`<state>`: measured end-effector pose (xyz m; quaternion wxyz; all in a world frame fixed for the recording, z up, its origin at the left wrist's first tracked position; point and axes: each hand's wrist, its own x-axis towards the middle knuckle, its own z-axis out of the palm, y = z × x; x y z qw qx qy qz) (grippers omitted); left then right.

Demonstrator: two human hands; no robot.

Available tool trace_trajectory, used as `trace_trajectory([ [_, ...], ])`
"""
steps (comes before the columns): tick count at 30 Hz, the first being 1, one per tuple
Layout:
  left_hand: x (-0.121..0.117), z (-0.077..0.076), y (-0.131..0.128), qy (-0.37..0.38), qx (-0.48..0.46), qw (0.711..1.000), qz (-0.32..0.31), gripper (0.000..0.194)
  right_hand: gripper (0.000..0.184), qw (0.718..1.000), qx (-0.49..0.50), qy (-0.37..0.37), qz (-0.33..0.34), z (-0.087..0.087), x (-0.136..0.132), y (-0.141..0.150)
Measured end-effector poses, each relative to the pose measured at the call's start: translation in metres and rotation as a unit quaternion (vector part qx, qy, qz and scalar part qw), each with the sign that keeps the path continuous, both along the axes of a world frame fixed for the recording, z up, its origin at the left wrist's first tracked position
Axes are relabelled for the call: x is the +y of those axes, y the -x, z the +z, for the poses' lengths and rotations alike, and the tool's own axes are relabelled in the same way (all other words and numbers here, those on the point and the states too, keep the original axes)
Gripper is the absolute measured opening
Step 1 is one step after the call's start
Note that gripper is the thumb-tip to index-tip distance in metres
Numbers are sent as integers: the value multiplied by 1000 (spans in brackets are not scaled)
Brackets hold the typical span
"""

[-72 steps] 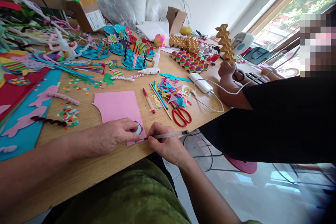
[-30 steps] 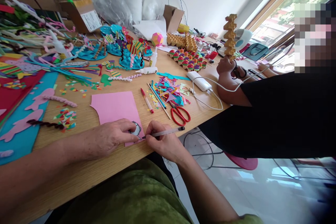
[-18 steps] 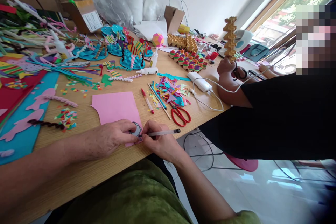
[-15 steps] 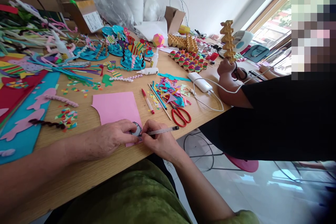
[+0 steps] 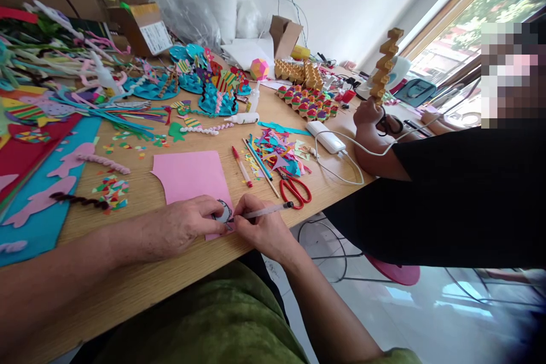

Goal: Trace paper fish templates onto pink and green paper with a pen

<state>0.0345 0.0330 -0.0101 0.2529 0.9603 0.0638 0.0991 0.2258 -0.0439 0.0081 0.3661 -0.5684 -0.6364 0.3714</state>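
A sheet of pink paper (image 5: 191, 173) lies near the table's front edge, with a curved cut in its left side. On its lower right corner sits a small pale cut-out with a dark outline (image 5: 223, 211), partly hidden by fingers. My left hand (image 5: 187, 222) holds this cut-out down with thumb and forefinger. Closed around a clear pen with a black end (image 5: 267, 210), my right hand (image 5: 258, 226) keeps the tip at the cut-out's edge. Red-handled scissors (image 5: 295, 190) lie just beyond my right hand, beside a red pen (image 5: 242, 166) and thin sticks.
Paper scraps (image 5: 279, 151) lie past the scissors, near a white power strip (image 5: 326, 136) with a cable. Pink paper fish (image 5: 40, 199) rest at left on blue sheets. At right, a co-worker's hand (image 5: 369, 116) holds an egg-carton strip (image 5: 386, 65) and black-handled scissors.
My right hand and pen have shifted very slightly along the cut-out's edge. The co-worker's egg-carton strip leans further right. The view has moved a little.
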Motion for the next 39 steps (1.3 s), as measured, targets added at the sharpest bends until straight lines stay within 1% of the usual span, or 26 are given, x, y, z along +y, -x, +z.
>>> trace_trajectory([
  [4, -1, 2, -1, 4, 1, 1000, 0, 36, 9, 1000, 6, 11, -9, 1, 2, 1],
  [11, -1, 4, -2, -17, 2, 1000, -1, 36, 7, 999, 8, 31, -31, 3, 3, 1],
  [16, -2, 3, -2, -22, 2, 1000, 4, 37, 7, 997, 17, 45, -53, 0, 4, 2],
  [20, -2, 3, -1, -29, 8, 1000, 2, 39, 5, 998, 4, 24, -58, -3, 3, 3],
  [24, -1, 2, 0, -37, 18, 999, 5, 36, 6, 999, -10, 13, -52, -4, 2, 2],
  [29, -2, 1, -1, -62, -9, 998, 28, 40, 5, 999, -21, -4, -49, -5, 2, 1],
  [35, -5, 5, -4, -65, 3, 997, 38, 36, 6, 999, -18, -6, -46, -5, 1, 1],
  [39, -5, 4, -6, -77, 0, 996, 42, 35, 8, 999, -15, -6, -48, -3, 1, 2],
])
